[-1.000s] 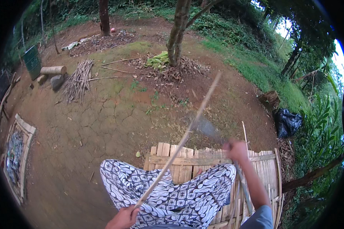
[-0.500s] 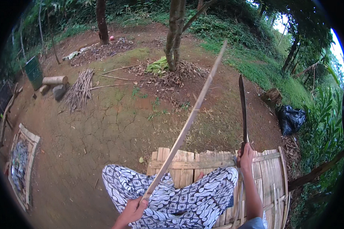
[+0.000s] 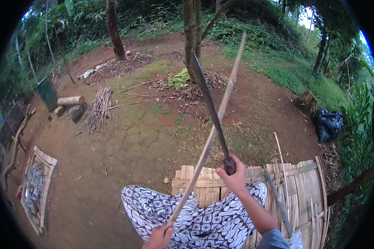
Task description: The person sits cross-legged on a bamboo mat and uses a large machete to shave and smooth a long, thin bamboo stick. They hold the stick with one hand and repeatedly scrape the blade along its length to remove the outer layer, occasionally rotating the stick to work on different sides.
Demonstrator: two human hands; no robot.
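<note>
My left hand (image 3: 158,238), low in front of my lap, is closed round the lower end of a long, pale strip of split bamboo or wood (image 3: 198,170). The strip slants up and away to the right. In my right hand (image 3: 234,176) is the dark handle of a machete (image 3: 209,99), held above my right knee. Its long dark blade points up and to the left and crosses the strip in the picture; whether the two touch I cannot tell. Beneath both hands a black-and-white patterned cloth (image 3: 195,222) covers my legs.
A slatted bamboo platform (image 3: 297,184) lies under me to the right, with a dark stick (image 3: 278,203) and a thin pale stick (image 3: 283,162) on it. Farther off are a tree (image 3: 189,37), piled sticks (image 3: 99,108), a black plastic bag (image 3: 329,124) and a bamboo-framed bed of litter (image 3: 47,189).
My right hand has moved left and inward, swinging the machete from beside the strip to across it. The left hand still grips the strip. The whole view has shifted slightly.
</note>
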